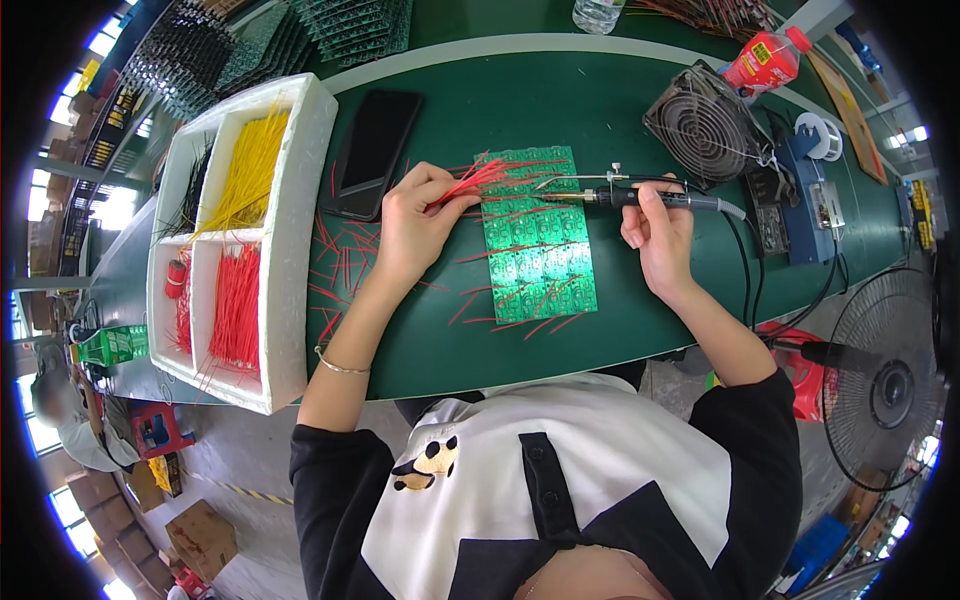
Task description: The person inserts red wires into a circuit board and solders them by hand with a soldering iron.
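A green circuit board panel [540,235] lies on the green work table, with several red wires along its rows. My left hand [420,215] is closed on a bunch of red wires [482,177] over the panel's upper left edge. In my right hand [655,228], fingers wrapped round the handle, is a soldering iron [650,198]. A thin metal tube fixed along the iron runs beside its tip. The iron's tip points left, over the upper part of the panel, near the wire ends. Whether it touches the board I cannot tell.
Left stands a white foam box [285,240] with yellow, black and red wires. Beside it lie a black phone [375,150] and loose red wires. At right are a small fan [705,125], a red bottle [768,62], a blue soldering unit [805,190] and a large fan [885,380].
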### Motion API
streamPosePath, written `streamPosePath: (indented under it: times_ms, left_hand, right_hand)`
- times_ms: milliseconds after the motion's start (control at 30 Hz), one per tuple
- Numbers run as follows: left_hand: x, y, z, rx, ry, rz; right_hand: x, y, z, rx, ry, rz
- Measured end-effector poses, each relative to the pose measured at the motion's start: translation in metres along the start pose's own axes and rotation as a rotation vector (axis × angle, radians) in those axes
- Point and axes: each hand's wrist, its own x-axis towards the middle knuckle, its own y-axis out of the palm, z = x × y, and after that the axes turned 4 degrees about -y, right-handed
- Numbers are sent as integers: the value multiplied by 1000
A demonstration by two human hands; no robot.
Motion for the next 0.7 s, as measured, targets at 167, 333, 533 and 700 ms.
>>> streamPosePath:
  times_ms: [167,333,533,700]
  left_hand:
    - [0,0,0,-2,18,-4]
    - [-1,0,-1,-28,7,-1]
    - [-2,-2,-4,-37,-75,43]
    - [0,-3,-10,-37,-87,47]
  right_hand:
    - [0,-1,-1,-7,-1,-7]
    - [0,-1,0,46,6,-66]
    - [1,-2,3,82,27,-86]
    - [2,-1,6,53,63,-101]
